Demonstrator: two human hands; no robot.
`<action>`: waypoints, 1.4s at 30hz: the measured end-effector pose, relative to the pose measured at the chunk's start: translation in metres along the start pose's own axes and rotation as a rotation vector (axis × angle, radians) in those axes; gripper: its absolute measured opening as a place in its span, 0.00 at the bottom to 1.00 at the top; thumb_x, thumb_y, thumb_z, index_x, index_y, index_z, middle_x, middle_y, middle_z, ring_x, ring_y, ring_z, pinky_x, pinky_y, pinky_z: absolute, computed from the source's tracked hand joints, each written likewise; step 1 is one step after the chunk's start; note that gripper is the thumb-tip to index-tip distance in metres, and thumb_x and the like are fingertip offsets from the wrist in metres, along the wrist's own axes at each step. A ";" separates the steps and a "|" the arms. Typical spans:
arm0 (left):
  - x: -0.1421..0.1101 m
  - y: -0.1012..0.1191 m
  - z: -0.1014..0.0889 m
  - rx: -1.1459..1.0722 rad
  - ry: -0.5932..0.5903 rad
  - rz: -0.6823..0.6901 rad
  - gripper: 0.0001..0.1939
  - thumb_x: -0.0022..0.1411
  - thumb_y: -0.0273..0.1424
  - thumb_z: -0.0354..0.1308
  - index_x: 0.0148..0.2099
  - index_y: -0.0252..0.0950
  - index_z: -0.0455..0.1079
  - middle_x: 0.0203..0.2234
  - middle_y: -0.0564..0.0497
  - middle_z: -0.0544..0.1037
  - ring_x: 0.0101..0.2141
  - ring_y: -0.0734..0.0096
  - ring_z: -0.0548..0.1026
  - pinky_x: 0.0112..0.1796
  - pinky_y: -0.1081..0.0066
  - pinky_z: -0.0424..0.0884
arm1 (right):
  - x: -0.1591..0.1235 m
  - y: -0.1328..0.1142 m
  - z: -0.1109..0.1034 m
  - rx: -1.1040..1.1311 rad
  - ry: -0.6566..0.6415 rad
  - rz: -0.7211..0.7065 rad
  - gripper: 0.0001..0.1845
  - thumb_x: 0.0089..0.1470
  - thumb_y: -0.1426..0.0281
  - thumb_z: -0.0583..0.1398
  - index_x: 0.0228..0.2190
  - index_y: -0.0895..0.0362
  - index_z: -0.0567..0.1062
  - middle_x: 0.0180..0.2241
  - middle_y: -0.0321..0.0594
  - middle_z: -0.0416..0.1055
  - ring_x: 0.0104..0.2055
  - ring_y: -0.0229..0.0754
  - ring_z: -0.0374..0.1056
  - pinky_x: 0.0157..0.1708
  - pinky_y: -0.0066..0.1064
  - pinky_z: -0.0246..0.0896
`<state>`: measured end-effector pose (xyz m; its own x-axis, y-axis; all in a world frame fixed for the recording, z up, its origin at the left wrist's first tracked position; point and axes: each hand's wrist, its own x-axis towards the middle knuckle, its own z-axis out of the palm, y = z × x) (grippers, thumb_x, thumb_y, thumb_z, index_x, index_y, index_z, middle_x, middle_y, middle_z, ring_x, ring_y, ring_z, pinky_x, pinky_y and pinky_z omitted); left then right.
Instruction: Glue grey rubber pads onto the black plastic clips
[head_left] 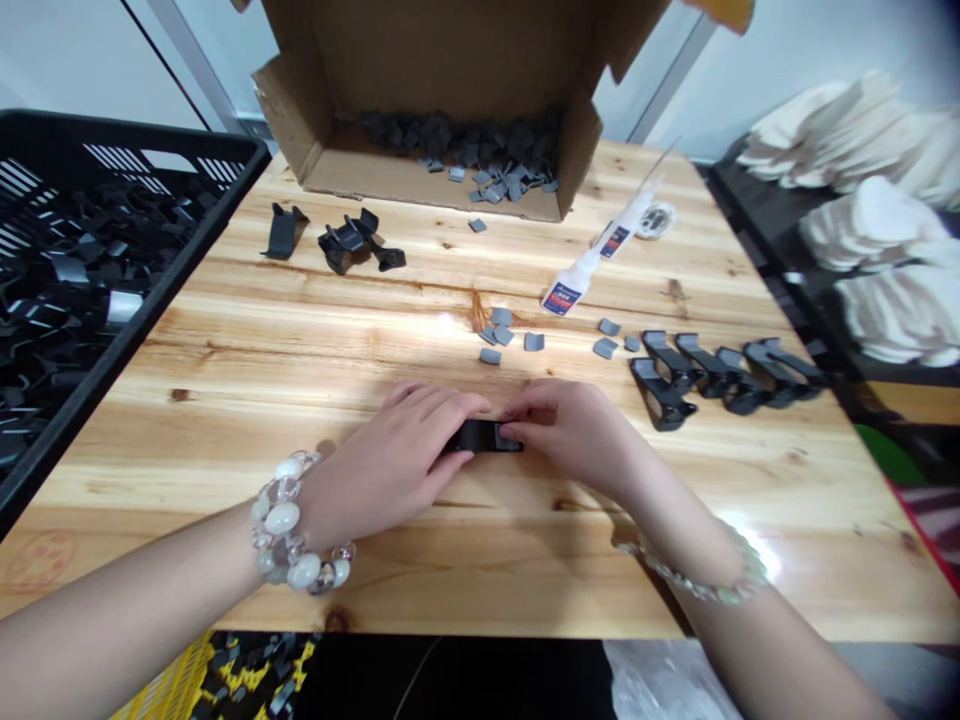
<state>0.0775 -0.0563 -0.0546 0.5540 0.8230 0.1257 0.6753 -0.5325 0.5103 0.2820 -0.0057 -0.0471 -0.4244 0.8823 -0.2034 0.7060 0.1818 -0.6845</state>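
Note:
My left hand (412,440) is closed around a black plastic bracket (480,437) that lies on the wooden table, its fingers and thumb gripping the left end. At the bracket's right end, my right hand (570,430) pinches with thumb and forefinger at a small grey pad (508,436), mostly covered by the fingertips. Beyond my hands lie several loose grey pads (501,334), with a few more grey pads (606,347) to their right. A row of black brackets (720,372) stands at the right. Farther back are more black brackets (352,240).
An open cardboard box (420,185) with many grey pads stands at the back. Two glue bottles (568,285) and a tape roll (655,220) are right of centre. A black crate (247,165) of parts is at left, white cloth pieces (877,220) at right, a yellow basket (169,685) below.

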 end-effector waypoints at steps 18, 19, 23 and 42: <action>-0.001 0.003 0.001 0.031 0.028 -0.014 0.18 0.64 0.26 0.53 0.55 0.38 0.59 0.49 0.47 0.73 0.50 0.61 0.69 0.53 0.57 0.59 | -0.002 -0.001 0.001 -0.029 -0.031 -0.001 0.06 0.46 0.76 0.62 0.27 0.56 0.79 0.27 0.37 0.76 0.30 0.41 0.70 0.30 0.30 0.59; -0.001 0.003 0.001 0.034 0.025 -0.018 0.18 0.64 0.26 0.53 0.55 0.38 0.59 0.49 0.48 0.73 0.50 0.61 0.69 0.53 0.57 0.59 | -0.002 -0.001 0.001 -0.035 -0.034 0.001 0.06 0.46 0.76 0.62 0.28 0.56 0.79 0.28 0.38 0.76 0.31 0.41 0.70 0.30 0.30 0.59; -0.002 0.005 0.001 0.046 0.014 -0.038 0.18 0.64 0.27 0.53 0.56 0.38 0.59 0.51 0.48 0.72 0.51 0.61 0.68 0.53 0.57 0.59 | -0.002 -0.003 0.000 -0.055 -0.037 -0.001 0.07 0.46 0.77 0.61 0.28 0.56 0.79 0.28 0.38 0.76 0.32 0.41 0.70 0.31 0.30 0.59; -0.001 0.003 -0.004 0.030 0.161 0.024 0.16 0.64 0.27 0.53 0.54 0.39 0.59 0.46 0.49 0.74 0.47 0.64 0.70 0.51 0.60 0.60 | -0.006 0.009 -0.009 0.346 -0.059 0.037 0.16 0.48 0.66 0.64 0.40 0.57 0.78 0.37 0.42 0.77 0.38 0.43 0.72 0.39 0.34 0.66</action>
<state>0.0773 -0.0583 -0.0499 0.4864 0.8297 0.2738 0.6786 -0.5561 0.4799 0.2964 -0.0055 -0.0454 -0.4417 0.8569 -0.2656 0.4917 -0.0164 -0.8706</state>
